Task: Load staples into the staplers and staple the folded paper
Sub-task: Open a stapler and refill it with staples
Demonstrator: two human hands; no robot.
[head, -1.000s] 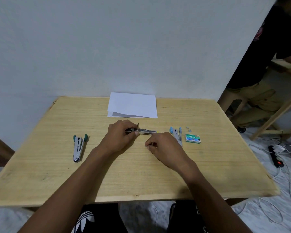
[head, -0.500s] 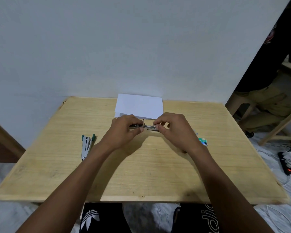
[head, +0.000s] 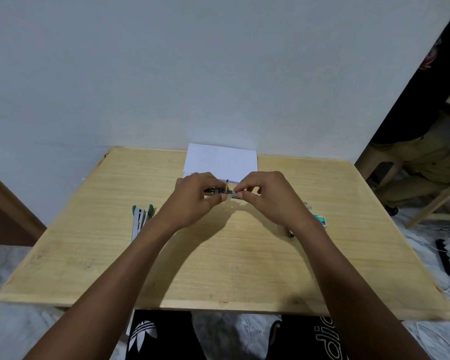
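Note:
Above the middle of the wooden table (head: pixel 218 268) I hold a small metal stapler (head: pixel 225 192) between both hands. My left hand (head: pixel 195 196) grips its left end, and my right hand (head: pixel 268 196) pinches its right end with thumb and forefinger. The folded white paper (head: pixel 220 161) lies flat at the table's far edge, just behind my hands. A second stapler (head: pixel 140 220) with green ends lies opened on the table at the left. A green staple box (head: pixel 321 220) sits at the right, partly hidden by my right forearm.
A dark tip (head: pixel 291 234) of something shows beside my right forearm. A person in dark clothes (head: pixel 426 131) sits on a wooden stool at the right. A power strip (head: pixel 448 259) and white cables lie on the floor at the right. A pale wall stands behind the table.
My right hand rose from the table near the staple box to the stapler's right end and now pinches it. The camera view shifted, so the table sits further right.

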